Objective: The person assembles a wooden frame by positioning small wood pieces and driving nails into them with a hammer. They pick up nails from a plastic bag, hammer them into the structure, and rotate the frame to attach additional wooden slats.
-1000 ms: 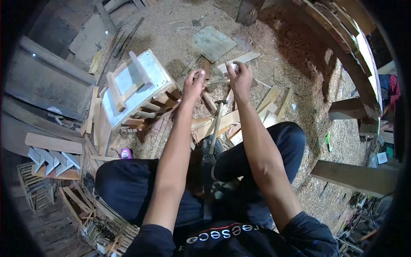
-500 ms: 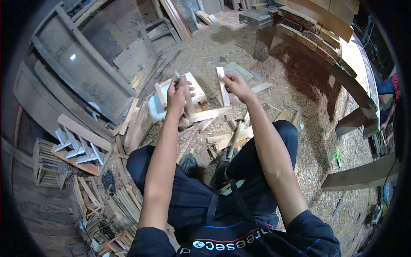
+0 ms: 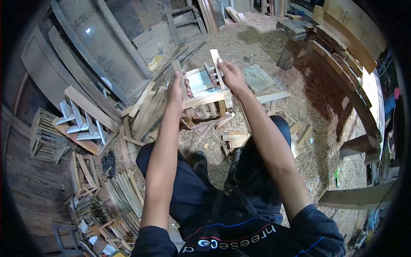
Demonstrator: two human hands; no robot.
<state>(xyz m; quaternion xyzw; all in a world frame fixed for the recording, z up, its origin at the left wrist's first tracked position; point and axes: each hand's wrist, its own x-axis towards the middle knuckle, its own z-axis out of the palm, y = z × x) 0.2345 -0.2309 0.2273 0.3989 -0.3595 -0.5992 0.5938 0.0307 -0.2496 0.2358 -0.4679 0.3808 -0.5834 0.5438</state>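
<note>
My left hand (image 3: 174,91) is closed around the left upright of a small wooden frame, its fingers showing on the inner side. My right hand (image 3: 233,78) grips the pale right upright (image 3: 214,58) near its top. A light crosspiece (image 3: 206,99) joins the two uprights at their near ends. The wooden frame is held up between my knees and a low wooden stand with a pale bluish top (image 3: 199,82), which shows through the gap. Part of the stand is hidden by the frame and hands.
Offcuts (image 3: 234,139) lie among shavings in front of my shoes. A flat greenish board (image 3: 259,78) rests beyond my right hand. Stacked slats (image 3: 124,192) and small white-edged wooden pieces (image 3: 83,122) are on the left. A long curved workbench (image 3: 342,81) runs along the right.
My right hand has closed on the right upright, lower and nearer the crosspiece. The frame has come up and the hands sit around it more squarely. My view has swung left.
</note>
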